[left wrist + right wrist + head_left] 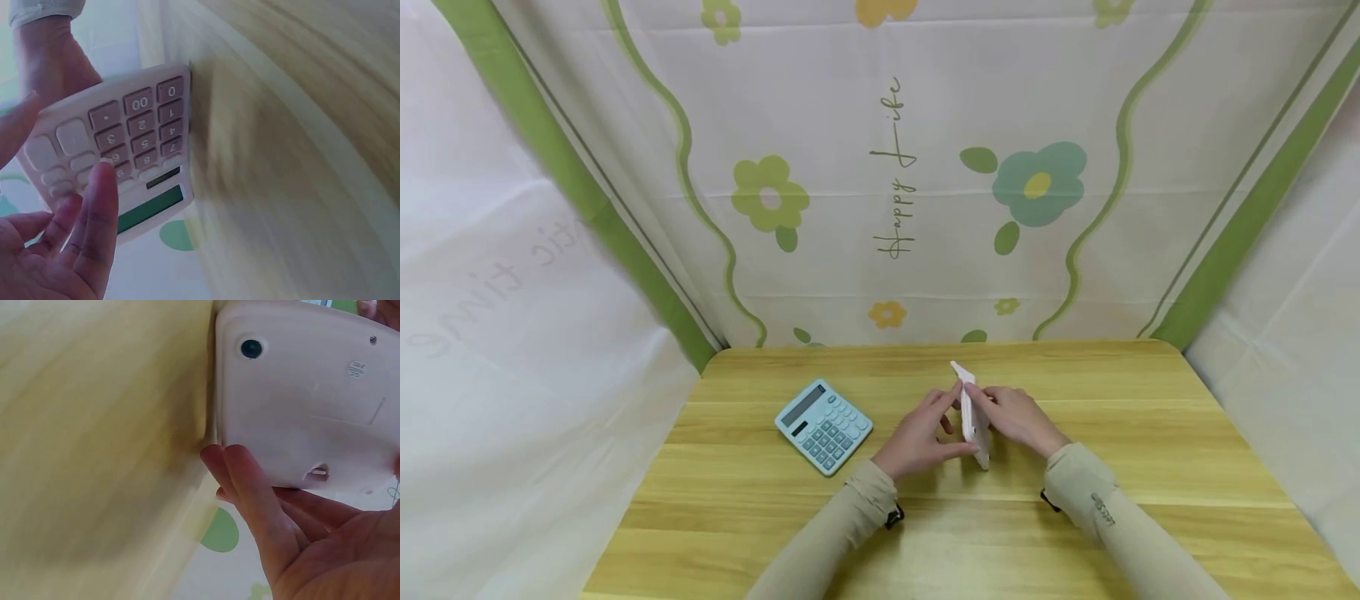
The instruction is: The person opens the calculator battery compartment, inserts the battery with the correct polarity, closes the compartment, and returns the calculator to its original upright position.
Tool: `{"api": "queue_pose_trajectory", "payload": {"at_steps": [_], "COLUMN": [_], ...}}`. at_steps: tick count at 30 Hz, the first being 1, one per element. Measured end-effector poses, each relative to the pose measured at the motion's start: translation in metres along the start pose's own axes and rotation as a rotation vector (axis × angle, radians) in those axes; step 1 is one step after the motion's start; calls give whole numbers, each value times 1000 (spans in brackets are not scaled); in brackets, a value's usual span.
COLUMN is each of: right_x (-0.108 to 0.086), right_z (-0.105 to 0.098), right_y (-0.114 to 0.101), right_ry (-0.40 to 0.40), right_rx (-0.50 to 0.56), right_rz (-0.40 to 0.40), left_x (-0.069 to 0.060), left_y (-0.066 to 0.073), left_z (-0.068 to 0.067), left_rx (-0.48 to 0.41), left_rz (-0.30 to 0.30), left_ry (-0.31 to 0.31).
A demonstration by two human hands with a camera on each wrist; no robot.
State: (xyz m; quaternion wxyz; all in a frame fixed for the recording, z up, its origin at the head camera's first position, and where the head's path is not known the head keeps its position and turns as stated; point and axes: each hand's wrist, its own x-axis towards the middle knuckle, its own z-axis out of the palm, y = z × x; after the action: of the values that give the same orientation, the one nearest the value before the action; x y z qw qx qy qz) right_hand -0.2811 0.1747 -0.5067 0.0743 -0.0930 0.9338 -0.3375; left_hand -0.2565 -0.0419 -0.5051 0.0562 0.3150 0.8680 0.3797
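A pale pink calculator (pixel 976 423) stands on its long edge on the wooden table, between the two hands. My left hand (pixel 920 437) holds it from the left, its thumb by the near end and its fingers by the key side. The right hand (pixel 1018 417) grips its far end, with the thumb by the upper edge. In the left wrist view the calculator's keys and dark display (pixel 150 209) show, with left fingertips close over the keys. Its back (pixel 300 406), with a dark round foot, fills much of the right wrist view.
A light blue calculator (pixel 823 427) lies flat, keys up, on the table (pixel 715 508) to the left of the hands. A white curtain (pixel 835 258) with flowers hangs behind the far table edge, and more cloth hangs at both sides.
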Motion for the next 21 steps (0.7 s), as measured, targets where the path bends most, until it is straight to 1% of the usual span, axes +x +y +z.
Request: {"api": "queue_pose_trajectory", "payload": {"at_steps": [2,5,7,10,13,15,18,21], "right_x": [-1,-3,-3,-4,-4,-5,-5,-5], "right_z": [-2,-4,-5,-6,-6,-7,-9,-10], "right_y": [-1,0,1,5,9,11,13,13], "right_ry": [-4,-20,-35,-53,-62,-64,-71,-73], "right_rx": [16,63,108,196,295,353,396,401], "right_rz": [2,11,22,29,30,31,25,15], "left_x": [1,1,1,2,3,3,3,3], "left_y": [-2,-6,-10,-14,-15,-15,-15,-17], "left_z": [2,7,11,16,20,23,27,30], "left_rx": [-12,-24,0,75,143,173,186,182], "left_rz": [-9,-46,-79,-113,-126,-125,-130,-120], "left_ry": [-15,-51,-83,-127,-153,-161,-175,-185]}}
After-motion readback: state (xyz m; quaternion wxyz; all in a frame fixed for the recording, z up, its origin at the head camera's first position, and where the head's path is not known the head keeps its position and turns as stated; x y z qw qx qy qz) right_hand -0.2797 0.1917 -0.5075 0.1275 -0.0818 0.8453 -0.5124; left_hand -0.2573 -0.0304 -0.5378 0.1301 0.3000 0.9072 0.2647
